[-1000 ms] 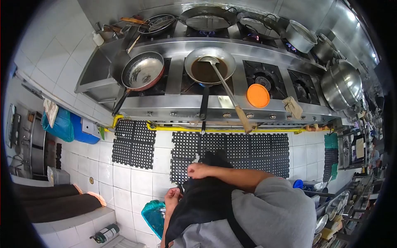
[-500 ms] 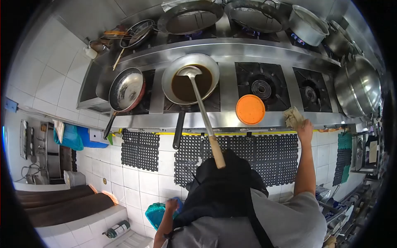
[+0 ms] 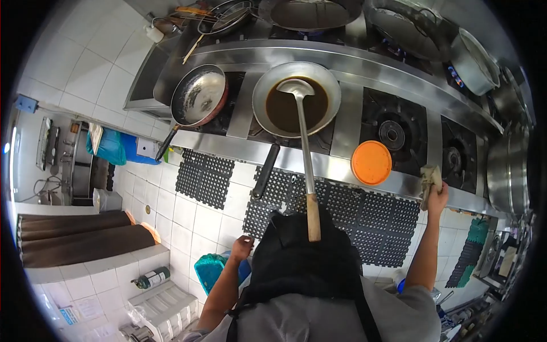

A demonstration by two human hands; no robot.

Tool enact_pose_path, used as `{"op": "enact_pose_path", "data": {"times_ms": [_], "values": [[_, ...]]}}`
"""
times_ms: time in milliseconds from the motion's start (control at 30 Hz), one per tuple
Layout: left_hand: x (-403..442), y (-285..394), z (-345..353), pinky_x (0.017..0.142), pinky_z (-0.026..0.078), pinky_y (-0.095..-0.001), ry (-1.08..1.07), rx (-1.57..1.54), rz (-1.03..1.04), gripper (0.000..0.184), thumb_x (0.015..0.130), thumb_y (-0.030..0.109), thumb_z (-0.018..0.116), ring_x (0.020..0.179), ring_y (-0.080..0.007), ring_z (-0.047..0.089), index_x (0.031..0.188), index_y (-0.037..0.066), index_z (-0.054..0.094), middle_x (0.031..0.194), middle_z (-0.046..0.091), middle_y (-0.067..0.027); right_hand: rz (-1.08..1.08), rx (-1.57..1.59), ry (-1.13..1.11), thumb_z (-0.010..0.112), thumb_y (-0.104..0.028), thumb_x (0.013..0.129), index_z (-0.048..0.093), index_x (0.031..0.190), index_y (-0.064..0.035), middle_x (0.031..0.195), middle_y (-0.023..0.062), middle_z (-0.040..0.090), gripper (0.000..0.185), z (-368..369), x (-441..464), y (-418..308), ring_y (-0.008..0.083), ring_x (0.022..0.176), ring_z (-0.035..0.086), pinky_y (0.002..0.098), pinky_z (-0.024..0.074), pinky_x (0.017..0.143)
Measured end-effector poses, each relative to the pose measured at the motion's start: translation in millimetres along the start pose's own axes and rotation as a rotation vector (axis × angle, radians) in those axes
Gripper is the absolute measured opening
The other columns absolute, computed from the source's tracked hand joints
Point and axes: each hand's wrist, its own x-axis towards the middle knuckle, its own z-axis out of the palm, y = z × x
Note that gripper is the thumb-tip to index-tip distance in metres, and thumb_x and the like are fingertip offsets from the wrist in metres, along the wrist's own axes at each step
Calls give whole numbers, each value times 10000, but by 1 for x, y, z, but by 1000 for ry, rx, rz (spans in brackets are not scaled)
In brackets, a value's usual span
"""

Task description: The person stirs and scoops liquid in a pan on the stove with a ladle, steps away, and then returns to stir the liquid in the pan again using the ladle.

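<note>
My right hand (image 3: 437, 198) grips a crumpled beige cloth (image 3: 431, 181) at the front edge of the stove, on the right. Low on the left, my left hand (image 3: 243, 247) hangs beside my apron with its fingers curled; whether anything is in them I cannot make out. Ahead of me a wide pan (image 3: 260, 102) holds dark brown liquid (image 3: 279, 114). A ladle (image 3: 302, 122) rests in it, its wooden handle reaching toward me. Left of the cloth, a round orange lid (image 3: 371, 163) lies on the steel front edge.
A frying pan (image 3: 199, 97) sits on the left burner, its handle jutting over the edge. Bare burners (image 3: 392, 134) are on the right. Behind, a large pan (image 3: 310, 14) and a pot (image 3: 476, 62) stand over lit flames. Black perforated mats (image 3: 205, 178) cover parts of the tiled floor.
The view has turned, so the stove now slants down to the right. My left hand has come up and forward. The cloth stays in my right hand and now hangs over the stove's edge.
</note>
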Motion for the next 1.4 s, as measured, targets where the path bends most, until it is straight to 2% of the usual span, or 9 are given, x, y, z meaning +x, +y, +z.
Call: {"op": "enact_pose_path", "data": {"times_ms": [67, 167, 400, 633, 900, 1000, 1067, 1133, 1400], "values": [[6, -52, -18, 529, 523, -308, 92, 0, -212, 276, 902, 236, 664, 587, -155, 649, 1010, -18, 650, 751, 696, -106, 170, 460, -117, 547, -84, 898, 595, 1147, 1, 969, 95, 651, 268, -12, 9, -46, 174, 864, 604, 307, 488, 789], [-7, -71, -49, 465, 503, -317, 18, 55, -476, 319, 929, 277, 619, 542, -165, 625, 1052, -17, 612, 753, 685, -94, 35, 443, -186, 549, -38, 884, 579, 1170, 27, 1012, 67, 634, 295, -19, 20, -145, 142, 931, 580, 277, 471, 836], [48, -121, -101, 488, 521, -321, 47, -118, -292, 332, 929, 254, 642, 586, -178, 661, 1066, -48, 620, 734, 690, -120, -570, 452, -335, 525, 66, 800, 571, 1193, 14, 1227, 113, 554, 400, 43, -16, -403, 201, 1143, 541, 293, 406, 1000], [87, -139, -223, 482, 509, -303, 78, -297, -95, 294, 943, 232, 624, 604, -184, 671, 1066, -35, 607, 781, 703, -142, -959, 258, -481, 606, -16, 751, 620, 1090, -7, 1072, 176, 596, 339, 183, -90, -601, 372, 1027, 570, 404, 477, 915], [49, -234, -359, 404, 427, -292, 435, -581, -331, 318, 959, 228, 561, 565, -207, 616, 1116, -46, 526, 801, 657, -177, -1160, -506, -424, 557, -106, 852, 677, 1033, -22, 1029, 162, 657, 234, 383, -123, -614, 355, 1009, 590, 422, 503, 883], [24, -273, -351, 388, 416, -304, 598, -835, -411, 285, 965, 263, 545, 547, -229, 601, 1040, -11, 522, 744, 627, -165, -836, -732, -561, 570, -118, 854, 666, 1080, -39, 1126, 161, 646, 259, 439, -150, -588, 340, 1070, 602, 449, 507, 882], [6, -319, -335, 373, 409, -314, 532, -690, -426, 260, 969, 270, 536, 541, -230, 600, 1015, 14, 531, 710, 615, -153, -597, -933, -291, 516, -168, 913, 688, 1118, -47, 1244, 247, 596, 293, 479, -180, -565, 390, 1107, 596, 426, 528, 854], [4, -306, -313, 400, 447, -346, 284, 906, 104, 262, 963, 293, 539, 568, -231, 629, 1023, 40, 570, 724, 633, -136, -569, -946, -377, 519, -168, 913, 694, 1113, -43, 1225, 242, 619, 293, 469, -205, -581, 380, 1094, 616, 428, 532, 856], [27, -329, -350, 438, 470, -341, 221, -35, -61, 266, 964, 295, 557, 614, -235, 645, 1068, 50, 566, 760, 644, -141, -594, -270, -1162, 578, -43, 761, 690, 932, -16, 968, 218, 698, 206, 361, -288, -632, 352, 950, 679, 416, 533, 839]]}}
